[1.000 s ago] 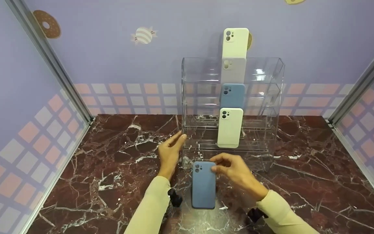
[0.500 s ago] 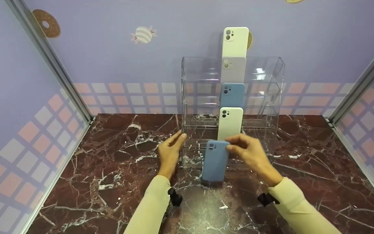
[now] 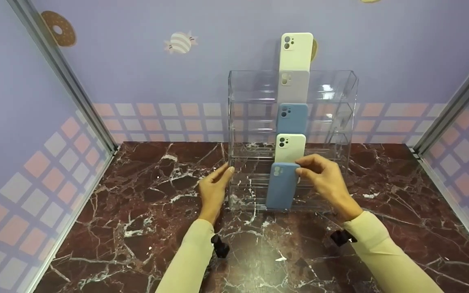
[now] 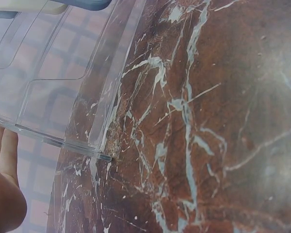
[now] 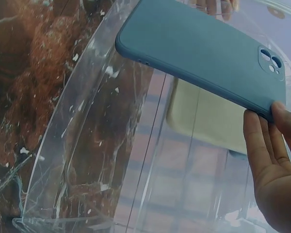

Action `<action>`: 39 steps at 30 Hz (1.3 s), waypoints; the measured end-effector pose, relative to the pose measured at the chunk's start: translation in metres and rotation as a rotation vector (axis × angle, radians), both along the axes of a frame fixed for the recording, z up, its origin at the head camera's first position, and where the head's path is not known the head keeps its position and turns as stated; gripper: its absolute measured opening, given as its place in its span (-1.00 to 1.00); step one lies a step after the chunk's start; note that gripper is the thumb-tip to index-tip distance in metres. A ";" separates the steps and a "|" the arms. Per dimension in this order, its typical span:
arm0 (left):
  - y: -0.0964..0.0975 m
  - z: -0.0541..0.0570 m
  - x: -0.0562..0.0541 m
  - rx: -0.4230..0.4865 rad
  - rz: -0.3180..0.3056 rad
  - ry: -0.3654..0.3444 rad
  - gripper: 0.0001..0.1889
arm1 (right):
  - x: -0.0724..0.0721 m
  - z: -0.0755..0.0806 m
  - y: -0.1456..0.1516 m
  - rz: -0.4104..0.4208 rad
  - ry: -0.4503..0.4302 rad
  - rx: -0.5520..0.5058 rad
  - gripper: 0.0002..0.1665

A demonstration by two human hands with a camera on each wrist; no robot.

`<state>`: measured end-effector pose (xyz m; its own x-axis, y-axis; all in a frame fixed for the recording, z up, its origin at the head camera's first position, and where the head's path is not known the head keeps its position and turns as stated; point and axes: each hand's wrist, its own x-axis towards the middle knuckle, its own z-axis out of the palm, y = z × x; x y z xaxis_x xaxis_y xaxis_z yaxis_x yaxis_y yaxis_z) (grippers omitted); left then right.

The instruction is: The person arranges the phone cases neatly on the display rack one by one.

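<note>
My right hand [image 3: 328,179] pinches the upper right corner of a blue phone case [image 3: 282,187] between thumb and fingers. That case tilts slightly at the lowest front tier of a clear acrylic display rack [image 3: 251,92], overlapping the white phone case [image 3: 290,147] behind it. In the right wrist view, the blue case [image 5: 194,53] has camera cutouts near the gripped end. Against the rack's left side rests my left hand [image 3: 213,190], its fingers fairly straight; the left wrist view shows those fingers [image 4: 8,155] at the rack's edge.
Higher tiers hold another blue case [image 3: 292,118], a pale lavender case [image 3: 293,86] and a cream-white case [image 3: 296,52] in one column. The rack stands on a dark red marbled table [image 3: 157,244], close to a purple patterned wall [image 3: 136,69]. Side panels border the table.
My right hand has lifted the blue phone case off the table and carried it forward and slightly right to the rack's lowest tier. The left hand has stayed at the rack's side.
</note>
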<state>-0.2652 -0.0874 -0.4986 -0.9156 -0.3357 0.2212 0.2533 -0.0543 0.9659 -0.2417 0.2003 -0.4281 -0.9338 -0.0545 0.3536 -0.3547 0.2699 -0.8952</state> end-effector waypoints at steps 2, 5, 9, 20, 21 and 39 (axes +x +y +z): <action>0.000 0.000 0.001 0.000 -0.002 0.000 -0.67 | -0.002 -0.001 0.002 -0.011 0.009 0.018 -0.78; 0.000 0.000 0.001 -0.001 -0.005 0.001 -0.67 | -0.005 -0.001 0.004 -0.024 0.017 0.033 -0.78; -0.001 -0.001 0.000 0.004 -0.004 0.011 -0.68 | -0.007 0.000 0.006 -0.040 0.028 0.046 -0.78; 0.001 0.000 -0.001 0.023 0.005 -0.028 -0.69 | -0.012 -0.008 0.008 -0.050 0.015 0.059 -0.76; 0.001 0.000 -0.001 0.026 0.005 -0.033 -0.69 | -0.012 -0.009 0.009 -0.053 0.014 0.060 -0.76; 0.006 0.032 0.023 0.021 0.012 -0.015 -0.71 | -0.015 -0.021 0.010 -0.047 0.006 0.091 -0.77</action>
